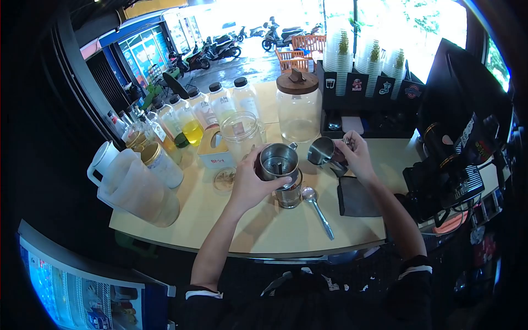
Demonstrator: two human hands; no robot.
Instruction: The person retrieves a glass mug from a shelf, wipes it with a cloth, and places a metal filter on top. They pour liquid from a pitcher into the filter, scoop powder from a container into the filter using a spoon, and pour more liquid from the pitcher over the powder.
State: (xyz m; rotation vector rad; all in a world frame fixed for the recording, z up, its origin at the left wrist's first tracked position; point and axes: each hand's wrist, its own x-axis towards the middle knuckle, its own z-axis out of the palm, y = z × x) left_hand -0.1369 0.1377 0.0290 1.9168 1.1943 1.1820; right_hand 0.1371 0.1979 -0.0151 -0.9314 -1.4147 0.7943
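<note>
My left hand (248, 184) is closed around a steel drip coffee filter (279, 159), thumb across its near side. A short post stands up inside its open top. Directly below it is a glass (290, 197), partly covered by the filter and my thumb. To the right, my right hand (356, 158) grips the handle of a small steel pitcher (321, 150), whose mouth leans toward the filter with a gap between them. A metal spoon (317, 212) lies just right of the glass, bowl end away from me.
A folded dark cloth (358, 197) lies at the right. Behind stand an open clear jar (240, 135), a wood-lidded jar (298, 113), a box (213, 149) and several bottles (192, 131). Plastic pitchers (144, 190) occupy the left; stacked cups (336, 60) and a black machine (448, 170) the right.
</note>
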